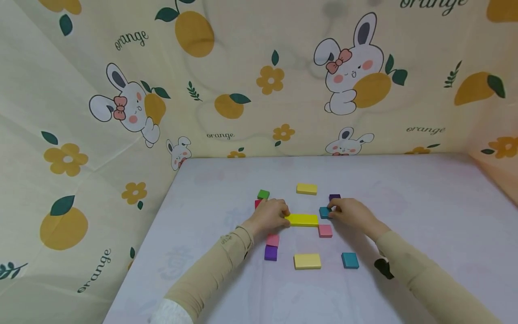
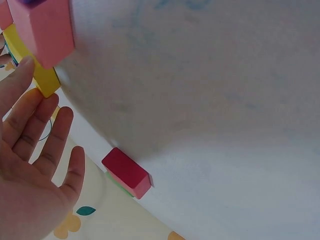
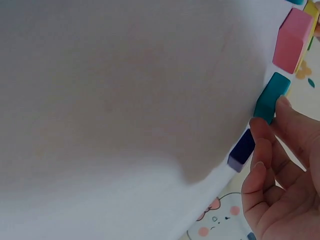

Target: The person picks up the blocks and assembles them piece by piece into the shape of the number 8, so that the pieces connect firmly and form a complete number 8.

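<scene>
My left hand [image 1: 269, 217] pinches the left end of a long bright yellow block [image 1: 302, 220] between thumb and fingertips. In the left wrist view the other fingers of that hand [image 2: 37, 135] spread away from the block. My right hand [image 1: 353, 213] pinches a teal block [image 3: 272, 97] between thumb and index finger, just off the yellow block's right end. A pink block [image 1: 325, 231] lies at that end, nearest me. Beyond the teal block sits a dark purple block [image 3: 242, 149]. A red block [image 2: 126, 172] is beside my left hand, partly hidden in the head view.
A green block [image 1: 263, 194] lies behind the red one. Left of centre, a pink block [image 1: 273, 240] adjoins a purple block [image 1: 271, 253]. Pale yellow blocks lie at the back [image 1: 306, 189] and front [image 1: 307, 261]. Another teal block [image 1: 350, 260] is at front right. A printed curtain [image 1: 243, 81] hangs behind the table.
</scene>
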`<state>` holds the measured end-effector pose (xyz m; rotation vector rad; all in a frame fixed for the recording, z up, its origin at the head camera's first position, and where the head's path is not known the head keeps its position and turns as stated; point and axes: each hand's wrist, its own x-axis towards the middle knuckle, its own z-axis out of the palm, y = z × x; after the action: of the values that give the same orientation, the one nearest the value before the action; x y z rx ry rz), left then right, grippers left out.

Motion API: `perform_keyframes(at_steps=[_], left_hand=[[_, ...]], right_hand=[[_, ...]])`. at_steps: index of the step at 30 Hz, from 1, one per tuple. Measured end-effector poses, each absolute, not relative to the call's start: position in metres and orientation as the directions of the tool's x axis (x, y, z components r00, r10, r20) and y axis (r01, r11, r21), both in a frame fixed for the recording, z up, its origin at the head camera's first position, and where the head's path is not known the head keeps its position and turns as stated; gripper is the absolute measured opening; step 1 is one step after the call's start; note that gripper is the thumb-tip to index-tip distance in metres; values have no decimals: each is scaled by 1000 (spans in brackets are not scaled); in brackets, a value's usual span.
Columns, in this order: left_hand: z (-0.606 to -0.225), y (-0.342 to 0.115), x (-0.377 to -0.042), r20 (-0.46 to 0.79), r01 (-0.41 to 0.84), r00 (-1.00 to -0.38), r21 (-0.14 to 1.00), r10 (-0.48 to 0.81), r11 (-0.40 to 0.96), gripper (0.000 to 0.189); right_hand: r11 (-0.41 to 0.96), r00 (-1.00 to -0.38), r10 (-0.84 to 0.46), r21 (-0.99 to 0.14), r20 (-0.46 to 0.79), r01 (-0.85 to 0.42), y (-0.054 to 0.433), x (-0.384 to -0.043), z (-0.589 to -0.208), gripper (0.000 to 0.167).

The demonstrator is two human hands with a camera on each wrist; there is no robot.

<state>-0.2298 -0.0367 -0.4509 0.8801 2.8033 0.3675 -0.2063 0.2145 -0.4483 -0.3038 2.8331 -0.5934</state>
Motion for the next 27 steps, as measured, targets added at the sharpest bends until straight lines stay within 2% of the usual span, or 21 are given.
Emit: perform_keyframes(at_steps=[27], left_hand=[[-450, -38, -229, -80, 559, -796, 281, 600, 780, 25]], right_hand=[[899, -955, -255, -402, -155, -175, 203, -207, -448, 24]])
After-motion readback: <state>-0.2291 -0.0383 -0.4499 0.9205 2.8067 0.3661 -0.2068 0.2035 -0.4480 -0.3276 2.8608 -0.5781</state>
